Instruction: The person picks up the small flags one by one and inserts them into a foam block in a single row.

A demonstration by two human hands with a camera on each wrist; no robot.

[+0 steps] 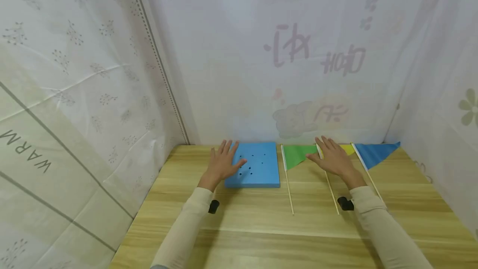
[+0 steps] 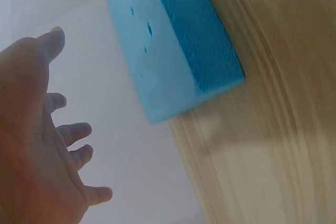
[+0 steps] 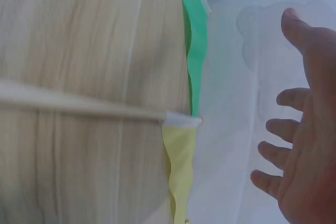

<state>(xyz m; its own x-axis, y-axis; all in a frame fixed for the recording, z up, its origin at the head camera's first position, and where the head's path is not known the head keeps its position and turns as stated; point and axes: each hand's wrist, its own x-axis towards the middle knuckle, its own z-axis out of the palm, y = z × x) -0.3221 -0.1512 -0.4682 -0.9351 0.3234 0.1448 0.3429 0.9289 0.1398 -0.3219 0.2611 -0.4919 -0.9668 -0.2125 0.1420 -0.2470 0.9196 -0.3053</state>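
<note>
A blue foam block (image 1: 265, 169) with several small holes in its top lies at the back of the table. My left hand (image 1: 222, 163) hovers above its left side with fingers spread; in the left wrist view a gap shows between that hand and the block (image 2: 157, 72). Right of the block lie three pennant flags on thin sticks: a green flag (image 1: 295, 155), a yellow flag (image 1: 349, 149) and a blue flag (image 1: 375, 152). Over the yellow one is my right hand (image 1: 334, 159), fingers extended, holding nothing and partly covering the cloth. The right wrist view shows it apart from the yellow flag (image 3: 181, 156).
The flags rest on a wooden table (image 1: 261, 235), their sticks pointing toward the front. A pale printed curtain (image 1: 231, 61) hangs along the table's back edge, and more printed cloth (image 1: 93, 94) encloses the left and right sides.
</note>
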